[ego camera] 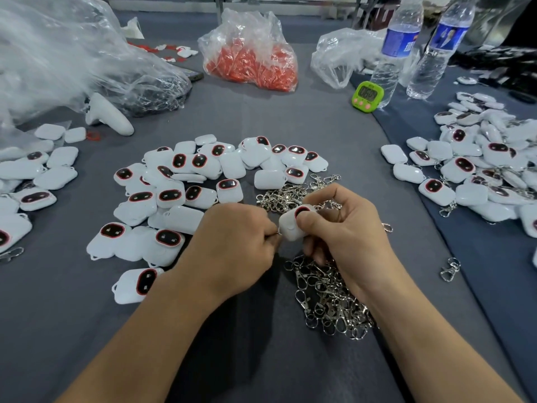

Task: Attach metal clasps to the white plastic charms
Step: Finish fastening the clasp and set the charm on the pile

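Note:
My right hand (345, 228) grips a white plastic charm (290, 225) with a dark red-rimmed oval on its face. My left hand (238, 245) pinches a small metal clasp (278, 234) right at the charm's left edge; most of the clasp is hidden by my fingers. Below and beyond my hands lies a heap of loose silver clasps (328, 298). A pile of white charms (186, 184) spreads across the grey cloth in front of me.
More charms with clasps lie at the right (479, 167) and at the left (26, 181). At the back are a bag of red parts (252, 59), crumpled clear bags (72, 59), two water bottles (398, 48), a green timer (367, 96) and a white controller (110, 113).

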{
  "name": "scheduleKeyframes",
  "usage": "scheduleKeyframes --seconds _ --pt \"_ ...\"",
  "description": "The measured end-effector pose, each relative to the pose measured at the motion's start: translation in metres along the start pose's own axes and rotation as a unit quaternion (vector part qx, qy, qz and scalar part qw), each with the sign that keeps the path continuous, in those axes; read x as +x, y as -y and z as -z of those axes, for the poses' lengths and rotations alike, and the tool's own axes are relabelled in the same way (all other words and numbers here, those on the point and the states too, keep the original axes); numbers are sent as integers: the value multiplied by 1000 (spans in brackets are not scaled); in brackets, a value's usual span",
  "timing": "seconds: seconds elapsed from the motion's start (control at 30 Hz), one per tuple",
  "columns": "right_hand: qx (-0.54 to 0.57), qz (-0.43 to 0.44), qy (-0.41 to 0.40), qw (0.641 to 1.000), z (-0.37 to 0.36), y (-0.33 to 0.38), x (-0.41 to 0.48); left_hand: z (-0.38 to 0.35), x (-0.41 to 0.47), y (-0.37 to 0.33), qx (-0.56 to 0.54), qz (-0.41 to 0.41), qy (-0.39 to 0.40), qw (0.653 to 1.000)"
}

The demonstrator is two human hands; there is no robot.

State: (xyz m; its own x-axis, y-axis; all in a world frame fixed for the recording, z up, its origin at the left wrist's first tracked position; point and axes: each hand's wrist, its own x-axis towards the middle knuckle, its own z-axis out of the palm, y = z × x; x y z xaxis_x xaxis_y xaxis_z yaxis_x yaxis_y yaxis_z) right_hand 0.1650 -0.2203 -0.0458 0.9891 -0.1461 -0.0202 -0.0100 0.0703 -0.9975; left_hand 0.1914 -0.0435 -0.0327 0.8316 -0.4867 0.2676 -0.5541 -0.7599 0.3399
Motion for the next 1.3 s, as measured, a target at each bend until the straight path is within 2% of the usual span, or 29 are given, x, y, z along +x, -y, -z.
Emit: scheduleKeyframes --seconds 0.07,0.13,0.23,0.37,0.43,0.47,0.5,0.57,0.63,0.7,0.8,0.87,0.93,1.03,1.17,1.23,1.3 --pt "-17 3 -5 1000 -1 -1 0 -3 -1 -4 60 8 -9 998" --pt "0 -5 -7 1000 -1 0 1 -7 -4 -5 44 29 -27 998" --pt "51 -24 -3 998 1 4 0 -12 -4 -5 -143 91 -28 985" --pt "124 -56 -6 991 3 8 1 -9 5 -5 -419 172 7 892" --pt "144 -72 -12 987 3 9 1 -9 7 -8 -488 168 11 856" --pt "148 -75 -13 986 3 9 1 -9 7 -9 -495 160 10 854" --pt "149 -76 -12 986 3 9 1 -10 7 -9 -484 150 4 862" --pt "147 -67 -13 987 3 9 1 -11 6 -7 -412 121 -23 903" --pt "126 -45 -22 991 3 9 1 -11 4 -3 -290 74 -54 953" --pt "79 -8 -32 996 1 6 -2 -12 2 -1 -162 23 -59 985" --pt "-43 57 -39 997 -5 3 -8 -17 4 -3 -8 -25 -27 999" --pt "-60 62 -48 995 -5 4 -8 -21 3 -4 3 -14 -47 999" --pt "-6 31 -58 998 -2 6 -5 -23 1 -3 -93 41 -67 992" --pt "74 -20 -51 996 0 13 -3 -22 7 1 -275 110 -36 955" --pt "172 -85 -43 980 3 17 -2 -15 10 -1 -499 114 46 858" --pt "180 -99 -44 978 4 17 -2 -15 8 -6 -523 107 61 843" --pt "179 -95 -38 978 2 16 -3 -18 8 -9 -497 107 33 861"
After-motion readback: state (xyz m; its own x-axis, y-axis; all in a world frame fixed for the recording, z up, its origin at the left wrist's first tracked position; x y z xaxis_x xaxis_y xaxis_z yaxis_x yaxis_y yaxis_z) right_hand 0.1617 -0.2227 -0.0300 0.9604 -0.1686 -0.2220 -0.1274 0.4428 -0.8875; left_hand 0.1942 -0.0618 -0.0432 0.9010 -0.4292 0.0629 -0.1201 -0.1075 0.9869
